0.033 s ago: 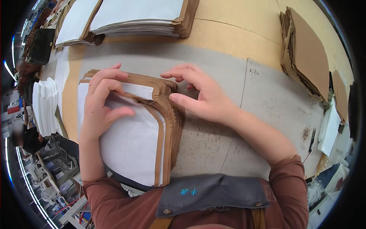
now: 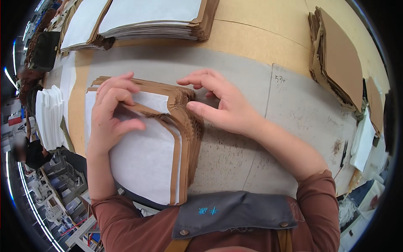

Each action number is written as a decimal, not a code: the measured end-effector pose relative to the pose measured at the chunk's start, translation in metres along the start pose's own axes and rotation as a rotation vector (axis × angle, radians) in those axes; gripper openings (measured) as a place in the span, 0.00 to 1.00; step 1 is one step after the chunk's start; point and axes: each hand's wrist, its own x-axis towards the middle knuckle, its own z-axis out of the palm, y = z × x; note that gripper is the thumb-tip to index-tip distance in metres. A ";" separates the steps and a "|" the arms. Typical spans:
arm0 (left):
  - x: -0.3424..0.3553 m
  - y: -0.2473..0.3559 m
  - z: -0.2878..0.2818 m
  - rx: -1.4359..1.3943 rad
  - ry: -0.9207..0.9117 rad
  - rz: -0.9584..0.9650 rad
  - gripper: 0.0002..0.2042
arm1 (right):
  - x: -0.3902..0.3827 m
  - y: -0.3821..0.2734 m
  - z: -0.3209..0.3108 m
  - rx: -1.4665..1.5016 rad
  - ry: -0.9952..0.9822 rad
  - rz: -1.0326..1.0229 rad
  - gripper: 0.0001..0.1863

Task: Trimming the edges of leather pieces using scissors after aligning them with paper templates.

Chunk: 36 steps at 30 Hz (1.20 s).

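Observation:
In front of me lies a stack of white-faced panels with brown borders [image 2: 145, 161], its right side showing many layered brown edges. The upper edge of the top panel bends upward, and the white face of another panel shows beyond it. My left hand [image 2: 110, 110] is over the stack's left part, fingers curled and thumb apart, with fingertips at that raised brown edge. Whether they press on it is hard to see. Just off the stack's upper right corner is my right hand [image 2: 222, 103], its fingers spread and nothing between them; the thumb tip is close to the layered edges.
Larger stacks of similar panels [image 2: 151, 12] lie at the far left. Brown sheets [image 2: 338, 59] are piled at the far right. White folded material [image 2: 50, 117] stands at the left, and a dark pen-like tool [image 2: 344, 153] lies on the grey work surface [image 2: 235, 168].
My left hand has shifted very slightly left, and the raised edge of the top panel has moved a little with it. My right hand stays in place.

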 end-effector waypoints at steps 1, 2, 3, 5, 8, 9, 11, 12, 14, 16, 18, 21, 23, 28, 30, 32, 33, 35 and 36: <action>-0.002 -0.004 -0.002 -0.050 0.030 0.063 0.23 | 0.001 -0.001 -0.001 0.006 0.006 0.004 0.21; -0.006 -0.006 -0.005 -0.053 0.033 0.066 0.23 | 0.001 -0.002 -0.001 0.011 0.011 0.007 0.21; -0.011 -0.008 -0.007 -0.124 0.074 0.049 0.25 | 0.000 -0.003 0.000 0.006 0.012 0.007 0.21; -0.013 -0.011 -0.009 -0.147 0.154 0.064 0.34 | 0.001 -0.004 0.000 -0.003 0.013 -0.057 0.19; -0.022 -0.001 -0.011 -0.442 0.218 -0.234 0.33 | 0.001 0.002 0.003 -0.091 0.009 -0.124 0.18; -0.016 0.003 -0.009 -0.462 0.238 -0.216 0.24 | 0.001 0.001 0.003 -0.092 0.005 -0.128 0.18; -0.009 0.010 -0.009 -0.414 0.210 -0.308 0.18 | -0.002 -0.002 0.005 -0.097 -0.015 -0.122 0.18; -0.007 0.012 -0.008 -0.369 0.175 -0.400 0.14 | -0.003 -0.004 0.006 -0.100 -0.020 -0.128 0.18; -0.008 0.011 -0.007 -0.444 0.201 -0.428 0.11 | -0.004 -0.006 0.009 -0.071 -0.012 -0.059 0.17; -0.010 0.010 -0.012 -0.259 0.083 -0.280 0.15 | -0.004 -0.009 0.012 -0.110 0.010 -0.069 0.17; -0.008 0.019 -0.019 -0.176 0.039 -0.290 0.18 | -0.001 -0.014 0.016 -0.151 0.034 -0.074 0.17; -0.007 0.022 -0.017 -0.029 0.010 -0.220 0.22 | 0.006 -0.030 0.028 -0.131 0.126 0.071 0.14; -0.003 0.022 -0.016 0.033 0.036 -0.141 0.23 | 0.009 -0.031 0.033 -0.111 0.162 0.066 0.10; -0.001 0.017 -0.028 0.279 -0.055 -0.158 0.18 | 0.007 -0.041 0.037 -0.061 0.197 0.007 0.06; -0.002 0.017 -0.030 0.263 -0.011 -0.138 0.14 | 0.008 -0.046 0.036 0.006 0.203 0.045 0.06; -0.007 0.015 -0.035 0.295 0.023 -0.125 0.07 | 0.009 -0.052 0.031 0.280 0.057 0.306 0.10; -0.005 0.020 -0.034 0.285 0.049 -0.111 0.03 | 0.009 -0.052 0.031 0.274 0.077 0.312 0.10; -0.009 0.025 -0.036 0.292 0.041 -0.106 0.04 | 0.010 -0.053 0.033 0.563 0.045 0.504 0.12; -0.010 0.027 -0.037 0.306 0.040 -0.114 0.04 | 0.011 -0.055 0.031 0.566 0.061 0.504 0.12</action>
